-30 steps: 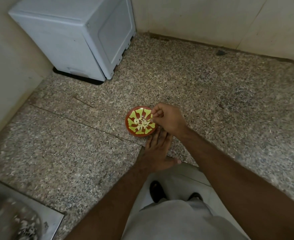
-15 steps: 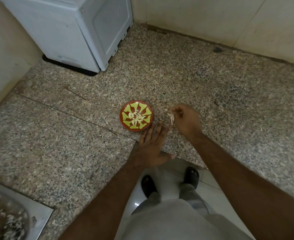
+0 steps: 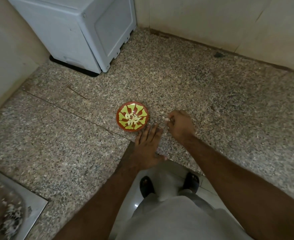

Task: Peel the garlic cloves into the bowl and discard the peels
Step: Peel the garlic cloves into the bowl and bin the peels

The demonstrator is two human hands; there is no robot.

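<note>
Nearest, the left hand (image 3: 147, 146) is laid flat, fingers straight, on the granite counter (image 3: 229, 104). Beside it, pale peels (image 3: 167, 119) are pinched by the right hand (image 3: 181, 124). Just left, peeled garlic cloves (image 3: 132, 119) are held in the red-and-green bowl (image 3: 122, 122). No writing is legible.

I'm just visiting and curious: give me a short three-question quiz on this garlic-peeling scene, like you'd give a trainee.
1. True or false: the bowl has peeled garlic cloves lying in it.
2. Which hand lies flat on the counter, fingertips by the bowl's rim?
A. left hand
B. right hand
3. Fill in: the right hand's curled fingers pinch small pale bits, likely garlic peel, to the ____ of the bowl as the camera sees it.

Key:
1. True, pale cloves sit at its centre.
2. A, the left hand is spread flat.
3. Right.
</note>
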